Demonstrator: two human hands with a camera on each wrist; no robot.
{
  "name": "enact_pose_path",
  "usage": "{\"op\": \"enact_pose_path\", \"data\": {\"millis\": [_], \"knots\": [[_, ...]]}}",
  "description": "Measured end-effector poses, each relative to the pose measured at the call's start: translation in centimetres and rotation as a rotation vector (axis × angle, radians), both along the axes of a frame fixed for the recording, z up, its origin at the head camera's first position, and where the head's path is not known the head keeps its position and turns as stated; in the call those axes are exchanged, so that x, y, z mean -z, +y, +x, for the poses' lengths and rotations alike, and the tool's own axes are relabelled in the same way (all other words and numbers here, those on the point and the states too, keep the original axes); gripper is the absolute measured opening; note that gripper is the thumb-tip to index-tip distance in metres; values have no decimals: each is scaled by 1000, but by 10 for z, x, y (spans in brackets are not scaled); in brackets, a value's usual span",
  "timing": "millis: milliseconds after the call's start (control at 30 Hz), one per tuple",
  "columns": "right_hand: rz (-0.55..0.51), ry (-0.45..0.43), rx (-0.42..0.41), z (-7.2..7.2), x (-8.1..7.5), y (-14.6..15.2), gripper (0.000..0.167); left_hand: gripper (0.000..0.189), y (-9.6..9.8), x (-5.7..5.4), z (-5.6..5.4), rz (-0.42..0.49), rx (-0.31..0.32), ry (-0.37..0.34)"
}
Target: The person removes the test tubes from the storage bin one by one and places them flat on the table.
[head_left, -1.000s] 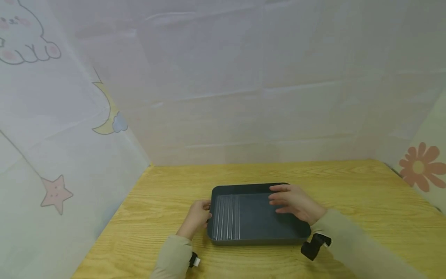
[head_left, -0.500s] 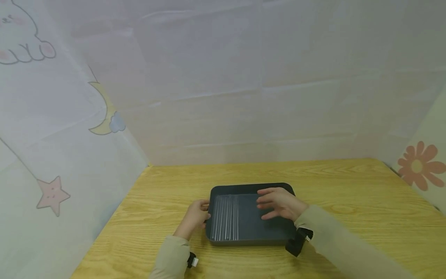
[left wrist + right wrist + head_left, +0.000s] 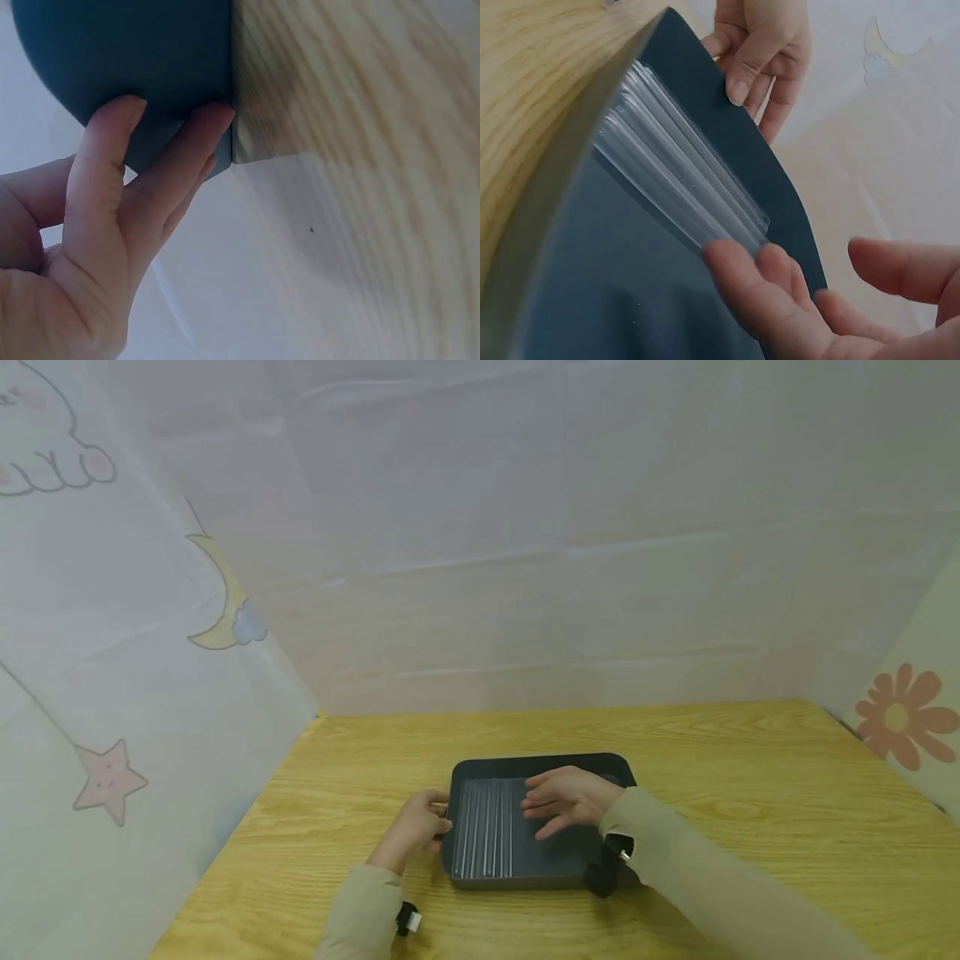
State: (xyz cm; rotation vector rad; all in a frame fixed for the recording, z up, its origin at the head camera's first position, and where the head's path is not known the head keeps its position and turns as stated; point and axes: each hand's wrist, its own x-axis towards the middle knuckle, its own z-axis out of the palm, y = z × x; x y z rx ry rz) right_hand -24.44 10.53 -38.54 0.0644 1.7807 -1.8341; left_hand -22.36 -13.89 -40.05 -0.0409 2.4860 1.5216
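Note:
A dark blue-grey rectangular tray (image 3: 555,860) lies on the table. Several clear plastic tubes (image 3: 483,827) lie side by side along its left part; the right wrist view shows these tubes (image 3: 682,161) close up. My left hand (image 3: 414,831) holds the tray's left wall, thumb at the rim and fingers against the outside, as the left wrist view shows of that hand (image 3: 112,202). My right hand (image 3: 572,797) hovers over the tray's middle, just right of the tubes. Its fingers (image 3: 757,300) are spread and loosely bent, with nothing between them.
The tray stands on a wood-grain table (image 3: 750,777). Pale printed sheets (image 3: 480,568) rise behind the table and at both sides. A black wrist strap device (image 3: 603,868) on my right wrist overlaps the tray's front right part.
My right hand has moved left over the tray, from its right side toward the tubes. My left hand keeps its hold on the left wall, and the tray has barely shifted.

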Motion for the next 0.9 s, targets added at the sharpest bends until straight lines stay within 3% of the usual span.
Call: {"op": "enact_pose_path", "data": {"millis": [200, 433, 900], "knots": [[-29, -68, -38, -10, 3, -7, 50, 42, -1, -1, -1, -15, -14, -19], [-29, -123, -11, -17, 10, -10, 49, 42, 0, -1, 0, 16, -6, -38], [29, -158, -33, -31, 14, -27, 44, 42, 1, 1, -1, 21, -8, -43]]}}
